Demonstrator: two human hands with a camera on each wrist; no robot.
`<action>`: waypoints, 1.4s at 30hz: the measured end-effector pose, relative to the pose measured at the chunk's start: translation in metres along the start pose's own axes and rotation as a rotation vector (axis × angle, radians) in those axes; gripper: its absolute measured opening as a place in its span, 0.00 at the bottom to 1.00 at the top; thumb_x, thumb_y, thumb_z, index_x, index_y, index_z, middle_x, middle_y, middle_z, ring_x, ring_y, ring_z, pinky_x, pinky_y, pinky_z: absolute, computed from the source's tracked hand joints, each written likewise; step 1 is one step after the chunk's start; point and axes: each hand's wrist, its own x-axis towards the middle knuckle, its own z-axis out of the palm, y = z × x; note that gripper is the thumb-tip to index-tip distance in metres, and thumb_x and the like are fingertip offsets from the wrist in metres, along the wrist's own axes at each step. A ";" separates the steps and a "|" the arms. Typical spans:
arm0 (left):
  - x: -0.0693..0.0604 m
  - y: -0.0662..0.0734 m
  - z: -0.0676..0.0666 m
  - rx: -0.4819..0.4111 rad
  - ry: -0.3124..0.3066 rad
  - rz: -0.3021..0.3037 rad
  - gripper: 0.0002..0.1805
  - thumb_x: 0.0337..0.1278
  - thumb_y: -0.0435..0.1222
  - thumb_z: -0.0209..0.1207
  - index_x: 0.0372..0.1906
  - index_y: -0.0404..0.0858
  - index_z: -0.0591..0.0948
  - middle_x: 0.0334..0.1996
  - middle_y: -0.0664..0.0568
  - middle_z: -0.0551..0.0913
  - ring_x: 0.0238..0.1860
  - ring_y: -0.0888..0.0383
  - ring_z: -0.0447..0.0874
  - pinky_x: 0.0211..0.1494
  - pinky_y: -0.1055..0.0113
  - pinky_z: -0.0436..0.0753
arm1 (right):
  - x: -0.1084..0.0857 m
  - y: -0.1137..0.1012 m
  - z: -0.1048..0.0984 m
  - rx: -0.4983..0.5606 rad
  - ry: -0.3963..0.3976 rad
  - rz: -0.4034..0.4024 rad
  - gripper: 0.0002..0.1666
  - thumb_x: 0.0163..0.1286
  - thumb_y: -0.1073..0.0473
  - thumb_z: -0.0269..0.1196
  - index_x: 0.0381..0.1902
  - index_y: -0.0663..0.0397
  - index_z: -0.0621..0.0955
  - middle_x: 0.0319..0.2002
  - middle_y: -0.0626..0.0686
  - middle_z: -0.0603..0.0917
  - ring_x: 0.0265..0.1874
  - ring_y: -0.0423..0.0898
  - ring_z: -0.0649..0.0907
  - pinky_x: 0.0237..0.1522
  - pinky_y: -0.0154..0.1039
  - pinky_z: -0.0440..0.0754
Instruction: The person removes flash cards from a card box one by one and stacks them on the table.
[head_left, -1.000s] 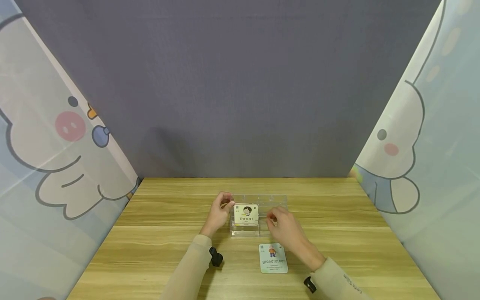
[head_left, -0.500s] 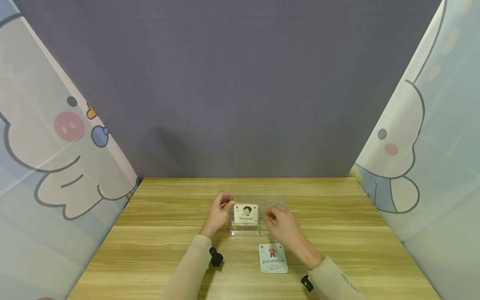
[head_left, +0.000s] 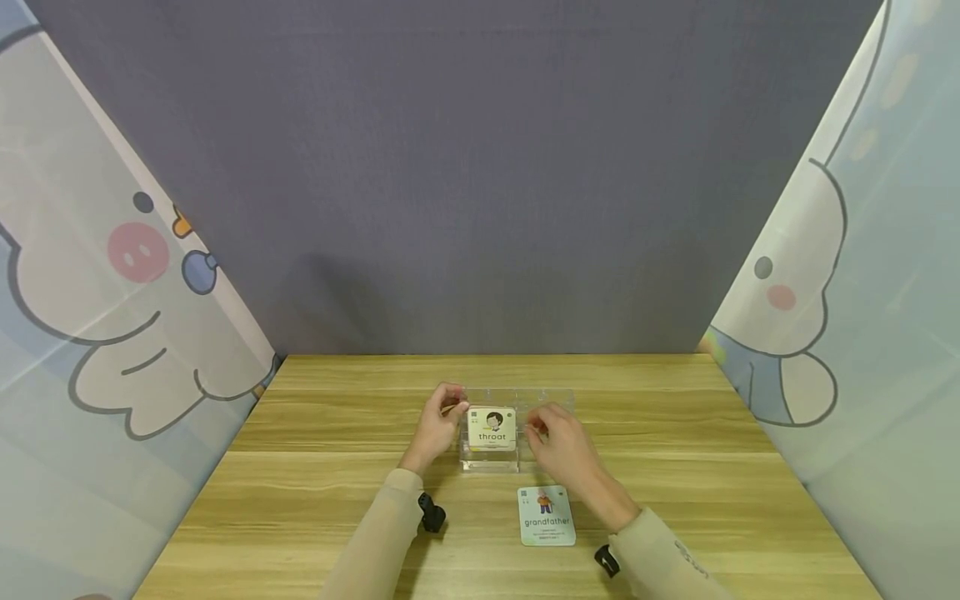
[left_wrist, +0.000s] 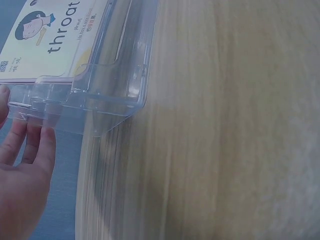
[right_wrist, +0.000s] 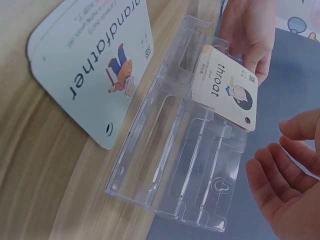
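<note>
Worktop (head_left: 315, 475), wood-grained, ended at a dark cloth (head_left: 480, 183), and cartoon-printed hangings flanked it: a left panel (head_left: 82, 250) and a right panel (head_left: 900, 292). Near the middle rested a clear holder (right_wrist: 192, 160) with stepped compartments. In front of its right half, flat on the wood, lay the "grandfather" card (head_left: 547, 529), with the right forearm passing just beside it.

The "throat" card (head_left: 492, 429) stood in the holder's left half, face toward the wearer, covering part of the plastic behind it. From the head, the right hand (head_left: 564, 446) partly hid the holder's other half; its grip was moderately wide, fingers loosely curved with a gap to the thumb, and the right wrist view showed the fingertips apart from the plastic. The left hand's (head_left: 433, 429) grip was narrow, pinching the holder's upper left edge, thumb in front and fingers behind.

Counted: one holder, two card faces, two hands, two pale sleeves (head_left: 375, 533) and two black wrist devices (head_left: 432, 513), one per arm. Whether further cards sat behind the "throat" face could not be told.
</note>
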 end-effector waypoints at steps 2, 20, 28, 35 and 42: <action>0.000 0.000 0.000 0.001 -0.001 0.003 0.15 0.72 0.27 0.56 0.59 0.32 0.75 0.52 0.40 0.79 0.57 0.43 0.77 0.62 0.47 0.78 | 0.001 0.000 0.000 -0.001 -0.001 0.003 0.08 0.60 0.69 0.72 0.38 0.58 0.85 0.33 0.46 0.82 0.31 0.40 0.79 0.33 0.33 0.82; -0.001 0.003 0.002 -0.009 0.001 0.015 0.15 0.72 0.28 0.56 0.60 0.29 0.73 0.53 0.35 0.78 0.57 0.40 0.77 0.60 0.46 0.78 | 0.008 0.002 0.005 0.007 -0.028 0.018 0.10 0.62 0.67 0.72 0.41 0.59 0.85 0.33 0.46 0.81 0.33 0.40 0.79 0.35 0.33 0.82; -0.010 0.031 -0.001 -0.003 -0.012 0.036 0.12 0.72 0.23 0.54 0.56 0.27 0.74 0.52 0.27 0.76 0.56 0.35 0.76 0.59 0.44 0.78 | 0.012 -0.001 0.007 -0.001 -0.019 0.003 0.09 0.63 0.64 0.72 0.41 0.57 0.86 0.35 0.47 0.83 0.34 0.41 0.80 0.35 0.33 0.82; -0.006 0.022 -0.001 -0.023 -0.017 0.028 0.13 0.72 0.24 0.54 0.57 0.26 0.73 0.53 0.26 0.75 0.57 0.35 0.76 0.60 0.44 0.77 | 0.016 -0.003 0.009 -0.030 -0.032 -0.012 0.11 0.63 0.63 0.73 0.43 0.57 0.86 0.36 0.48 0.83 0.34 0.43 0.82 0.36 0.34 0.83; 0.001 -0.001 0.001 -0.018 -0.004 0.026 0.15 0.72 0.27 0.56 0.59 0.27 0.72 0.53 0.32 0.77 0.58 0.38 0.77 0.61 0.45 0.78 | 0.019 -0.002 0.015 -0.074 -0.022 -0.061 0.12 0.61 0.63 0.74 0.42 0.59 0.86 0.37 0.50 0.84 0.35 0.47 0.83 0.34 0.35 0.82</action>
